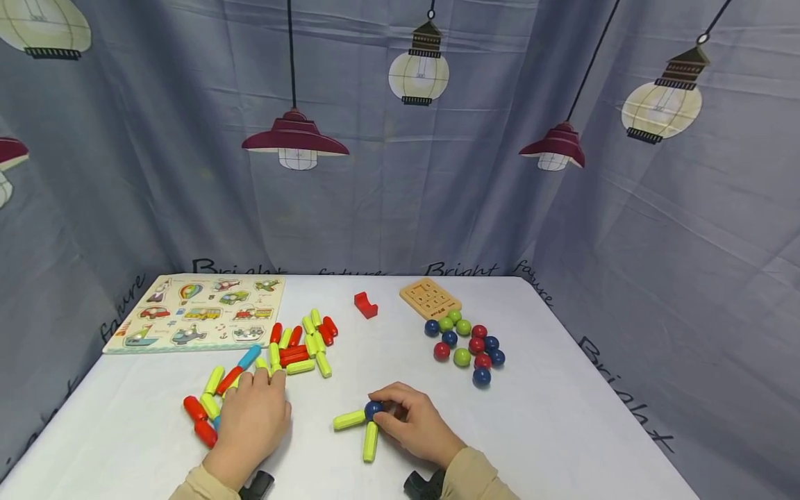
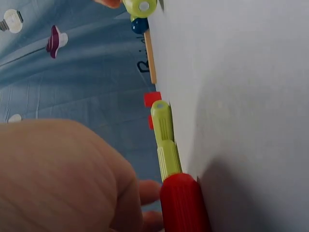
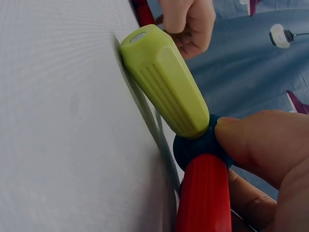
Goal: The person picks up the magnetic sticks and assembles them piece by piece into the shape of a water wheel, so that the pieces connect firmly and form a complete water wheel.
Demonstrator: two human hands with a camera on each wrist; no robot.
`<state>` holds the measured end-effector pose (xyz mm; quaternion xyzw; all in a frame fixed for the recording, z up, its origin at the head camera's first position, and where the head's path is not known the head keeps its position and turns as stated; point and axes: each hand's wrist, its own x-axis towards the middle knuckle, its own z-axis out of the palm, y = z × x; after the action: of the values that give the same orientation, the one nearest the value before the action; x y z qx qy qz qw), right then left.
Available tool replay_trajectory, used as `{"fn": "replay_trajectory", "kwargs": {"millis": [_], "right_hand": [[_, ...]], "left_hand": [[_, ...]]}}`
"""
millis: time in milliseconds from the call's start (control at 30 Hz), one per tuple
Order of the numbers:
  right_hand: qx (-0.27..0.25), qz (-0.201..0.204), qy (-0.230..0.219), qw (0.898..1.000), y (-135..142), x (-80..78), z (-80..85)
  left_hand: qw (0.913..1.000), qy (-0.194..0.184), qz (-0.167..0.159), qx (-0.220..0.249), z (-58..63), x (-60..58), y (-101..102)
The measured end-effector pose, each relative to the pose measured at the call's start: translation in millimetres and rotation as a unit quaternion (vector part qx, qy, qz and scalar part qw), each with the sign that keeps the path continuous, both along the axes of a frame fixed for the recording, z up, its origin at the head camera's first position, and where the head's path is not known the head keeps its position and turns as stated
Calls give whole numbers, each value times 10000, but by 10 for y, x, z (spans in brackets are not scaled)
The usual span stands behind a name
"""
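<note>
My right hand (image 1: 415, 423) pinches a dark blue ball (image 1: 373, 410) between thumb and fingers, low over the white table. In the head view two yellow-green rods (image 1: 348, 419) stick out from the ball, one leftward, one toward me. The right wrist view has a yellow-green rod (image 3: 166, 79) and a red rod (image 3: 205, 195) meeting at it. My left hand (image 1: 256, 420) reaches down into the loose rods, its fingertips beside yellow-green ones (image 1: 262, 365). A red rod (image 2: 183, 203) lies close by its fingers in the left wrist view. I cannot tell whether it grips one.
More red, yellow-green and blue rods (image 1: 250, 357) lie scattered around the left hand. Behind them rests a picture puzzle board (image 1: 206, 312). A red bracket-shaped piece (image 1: 365, 305), a wooden board with holes (image 1: 430, 298) and several coloured balls (image 1: 462, 357) occupy the back and right.
</note>
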<state>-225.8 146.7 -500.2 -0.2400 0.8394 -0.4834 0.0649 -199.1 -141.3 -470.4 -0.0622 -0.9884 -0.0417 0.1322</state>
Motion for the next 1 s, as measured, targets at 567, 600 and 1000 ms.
{"fn": "replay_trajectory", "kwargs": {"millis": [567,600,1000], "right_hand": [[639,-430,280,9966,-2,-15,0],[722,-488,302,9957,-4,-17,5],[854,-422,106,9954,0,-5,28]], "left_hand": [[9953,-272,-311,874,23,-54,-1],[9952,-293,-304,884,29,-56,-3],[9985,17,-449,317,-45,-80,33]]}}
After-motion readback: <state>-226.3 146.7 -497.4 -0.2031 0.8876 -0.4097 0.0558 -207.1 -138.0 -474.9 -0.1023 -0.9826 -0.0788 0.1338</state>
